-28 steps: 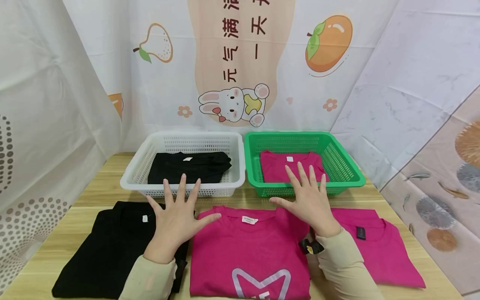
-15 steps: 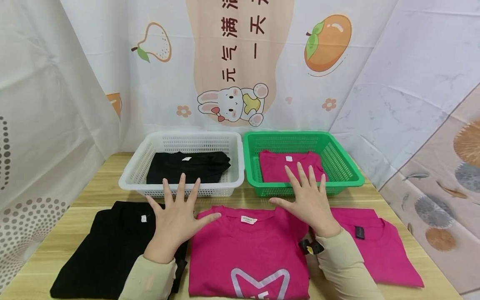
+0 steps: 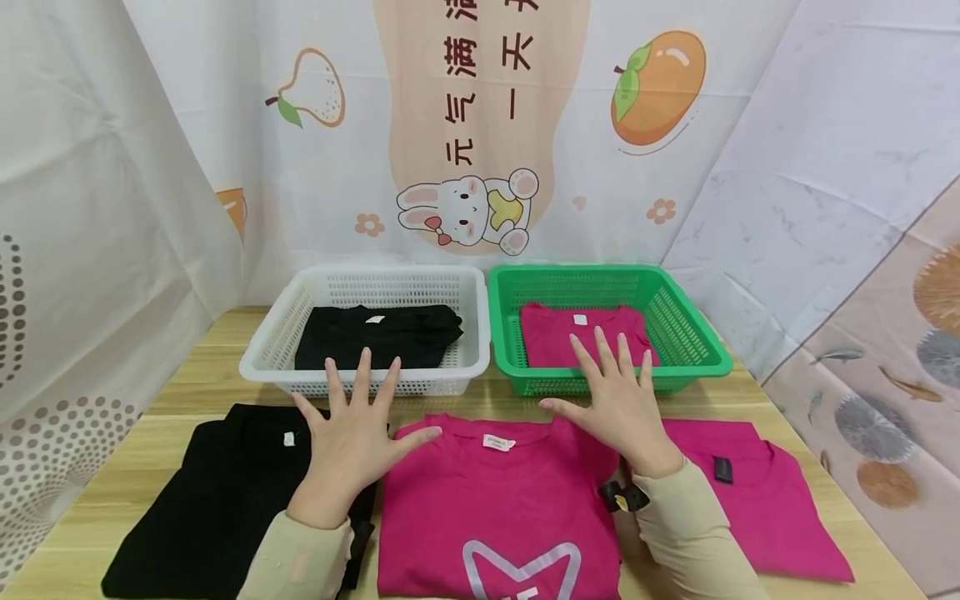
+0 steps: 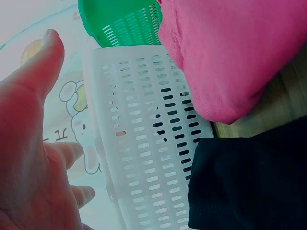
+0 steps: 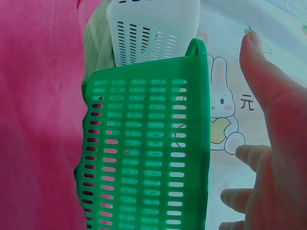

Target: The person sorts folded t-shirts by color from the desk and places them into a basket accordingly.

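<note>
The left hand and right hand were spread wide, holding nothing; the folded, star-printed magenta fabric T-shirt between them likely called for even two-sided support.

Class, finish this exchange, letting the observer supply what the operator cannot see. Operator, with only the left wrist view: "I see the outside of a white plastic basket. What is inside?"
Observer: A folded black shirt with a white neck label lies in the white basket.

Operator: My view does not show the right hand. Is it holding anything?

Observer: No, the right hand has its fingers spread and holds nothing.

Operator: And is there a shirt at the right side of the table?

Observer: Yes, a folded pink shirt with a black neck label lies on the wooden table there.
</note>
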Tool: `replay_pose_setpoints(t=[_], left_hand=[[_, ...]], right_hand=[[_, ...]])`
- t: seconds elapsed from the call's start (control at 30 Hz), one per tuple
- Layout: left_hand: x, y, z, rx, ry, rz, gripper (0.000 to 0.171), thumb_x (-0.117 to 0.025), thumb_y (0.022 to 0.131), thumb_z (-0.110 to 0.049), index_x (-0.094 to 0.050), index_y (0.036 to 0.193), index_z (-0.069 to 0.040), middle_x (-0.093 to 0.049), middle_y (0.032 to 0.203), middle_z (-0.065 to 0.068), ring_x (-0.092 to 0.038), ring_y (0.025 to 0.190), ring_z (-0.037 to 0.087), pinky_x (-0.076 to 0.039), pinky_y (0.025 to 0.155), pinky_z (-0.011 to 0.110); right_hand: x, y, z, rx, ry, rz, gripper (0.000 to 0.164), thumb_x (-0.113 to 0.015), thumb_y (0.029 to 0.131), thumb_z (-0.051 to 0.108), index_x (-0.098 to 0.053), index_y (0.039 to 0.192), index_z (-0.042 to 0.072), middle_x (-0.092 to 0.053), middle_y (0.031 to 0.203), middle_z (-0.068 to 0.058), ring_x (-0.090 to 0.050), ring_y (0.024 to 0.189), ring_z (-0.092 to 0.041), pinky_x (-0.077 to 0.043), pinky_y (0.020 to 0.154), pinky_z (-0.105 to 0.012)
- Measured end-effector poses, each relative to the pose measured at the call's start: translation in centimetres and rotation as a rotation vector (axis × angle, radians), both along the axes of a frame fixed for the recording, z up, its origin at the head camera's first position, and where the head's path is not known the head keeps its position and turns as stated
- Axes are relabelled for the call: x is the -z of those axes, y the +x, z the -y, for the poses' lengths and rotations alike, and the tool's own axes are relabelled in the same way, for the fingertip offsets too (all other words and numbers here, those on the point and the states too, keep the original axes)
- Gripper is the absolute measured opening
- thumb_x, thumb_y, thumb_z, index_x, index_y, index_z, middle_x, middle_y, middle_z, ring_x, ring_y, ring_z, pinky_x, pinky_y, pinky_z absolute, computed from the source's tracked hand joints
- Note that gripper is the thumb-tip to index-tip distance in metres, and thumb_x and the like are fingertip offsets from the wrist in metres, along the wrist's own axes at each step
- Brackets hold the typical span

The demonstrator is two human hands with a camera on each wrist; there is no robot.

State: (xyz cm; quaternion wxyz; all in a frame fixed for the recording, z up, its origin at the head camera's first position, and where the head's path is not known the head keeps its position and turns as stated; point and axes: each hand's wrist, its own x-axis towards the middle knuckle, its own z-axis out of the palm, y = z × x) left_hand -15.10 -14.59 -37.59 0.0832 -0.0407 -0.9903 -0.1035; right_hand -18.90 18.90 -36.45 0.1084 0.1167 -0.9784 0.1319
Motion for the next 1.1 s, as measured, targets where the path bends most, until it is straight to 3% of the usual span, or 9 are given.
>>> replay_pose_setpoints(t=[0.2, 0.43, 0.7, 0.87, 1.0, 1.03, 1.1], left_hand=[[-0.3, 0.1, 0.0, 0.016, 0.011, -0.003, 0.108, -0.053, 0.075, -0.085, -0.019, 0.16, -0.026, -0.005, 0.167, 0.017, 0.006, 0.147, 0.056, 0.006, 0.1, 0.086], [-0.8, 0.4, -0.2, 0.055, 0.062, -0.007, 0.108, -0.055, 0.077, -0.082, -0.013, 0.16, -0.028, -0.006, 0.167, 0.015, 0.005, 0.148, 0.054, 0.001, 0.102, 0.086], [-1.1, 1.2, -0.6, 0.099, 0.166, -0.025, 0.105, -0.06, 0.081, -0.073, -0.011, 0.161, -0.025, -0.009, 0.167, 0.015, 0.0, 0.15, 0.051, -0.009, 0.108, 0.08], [-1.3, 2.3, -1.0, 0.12, 0.272, -0.003, 0.105, -0.06, 0.084, -0.07, -0.007, 0.161, -0.024, -0.009, 0.167, 0.014, -0.003, 0.15, 0.05, -0.015, 0.112, 0.075], [-1.4, 3.1, -1.3, 0.123, 0.357, 0.04, 0.104, -0.06, 0.085, -0.069, -0.005, 0.161, -0.025, -0.008, 0.168, 0.01, -0.005, 0.151, 0.047, -0.029, 0.105, 0.076], [-1.3, 3.3, -1.3, 0.123, 0.38, 0.052, 0.103, -0.06, 0.085, -0.068, -0.005, 0.161, -0.025, -0.008, 0.168, 0.009, -0.005, 0.151, 0.045, -0.031, 0.103, 0.076], [-1.3, 3.6, -1.3, 0.125, 0.429, 0.073, 0.102, -0.061, 0.086, -0.066, -0.006, 0.161, -0.024, -0.007, 0.168, 0.007, -0.006, 0.152, 0.044, -0.033, 0.1, 0.077]], right_hand=[[-0.4, -0.2, -0.3, -0.036, -0.065, 0.044, 0.105, -0.068, 0.079, 0.068, -0.019, 0.16, 0.022, -0.009, 0.167, -0.015, -0.003, 0.151, -0.047, 0.002, 0.115, -0.073], [-1.0, 0.0, -0.7, -0.095, -0.218, 0.091, 0.103, -0.069, 0.084, 0.06, -0.011, 0.161, 0.025, -0.005, 0.168, -0.012, -0.001, 0.152, -0.044, 0.004, 0.116, -0.071], [-1.0, 1.0, -1.4, -0.174, -0.477, 0.136, 0.093, -0.067, 0.092, 0.04, -0.008, 0.161, 0.022, -0.005, 0.168, -0.013, 0.001, 0.152, -0.044, 0.0, 0.116, -0.072], [-0.8, 2.0, -2.1, -0.234, -0.672, 0.248, 0.08, -0.057, 0.1, 0.029, -0.004, 0.16, 0.031, -0.003, 0.168, -0.012, -0.003, 0.152, -0.044, -0.014, 0.111, -0.076], [-0.7, 2.6, -2.5, -0.315, -0.8, 0.288, 0.072, -0.049, 0.105, 0.02, -0.003, 0.161, 0.025, -0.003, 0.167, -0.016, -0.001, 0.151, -0.045, -0.015, 0.11, -0.077], [-0.7, 2.7, -2.5, -0.331, -0.82, 0.291, 0.071, -0.047, 0.105, 0.018, -0.004, 0.161, 0.023, -0.004, 0.167, -0.017, -0.001, 0.151, -0.045, -0.017, 0.111, -0.074], [-0.6, 2.9, -2.7, -0.357, -0.856, 0.301, 0.069, -0.044, 0.106, 0.017, -0.003, 0.161, 0.021, -0.005, 0.166, -0.018, 0.0, 0.151, -0.046, -0.026, 0.119, -0.053]])
